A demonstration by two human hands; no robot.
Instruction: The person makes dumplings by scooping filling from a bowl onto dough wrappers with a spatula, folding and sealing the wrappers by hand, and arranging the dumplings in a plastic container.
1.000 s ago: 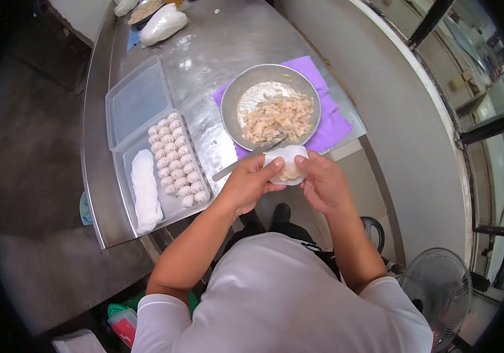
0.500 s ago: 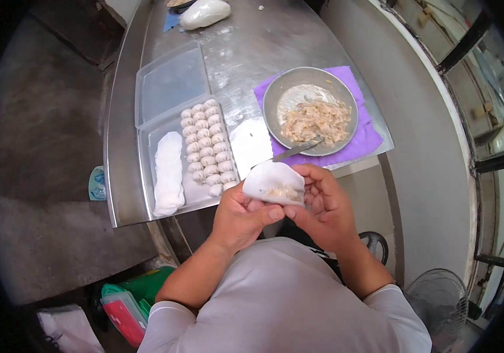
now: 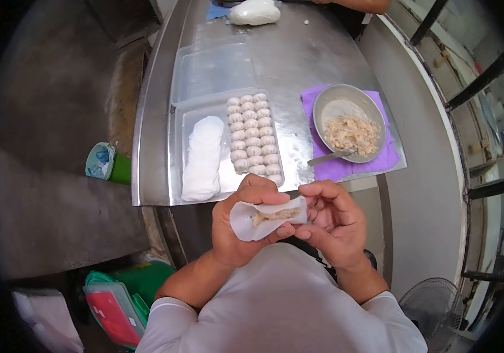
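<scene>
A round white dumpling wrapper with a strip of pale meat filling along its middle is held in front of my chest. My left hand is closed around it, fingers over the far edge and thumb under the near one, so its sides curve upward. With thumb and fingers, my right hand pinches the wrapper's right end. Beyond my hands, a plastic container holds rows of pleated dumplings and a stack of overlapping wrappers. To the right is a metal bowl of filling.
The bowl sits on a purple cloth, a spatula-like utensil leaning over its rim. The container's lid lies behind it on the steel table. Farther back are a white wrapped bundle and another person's arm.
The wrapper has tilted and its edges have been brought up around the filling. My left fingers have moved over its far side. The view has shifted, and another person's arm now shows.
</scene>
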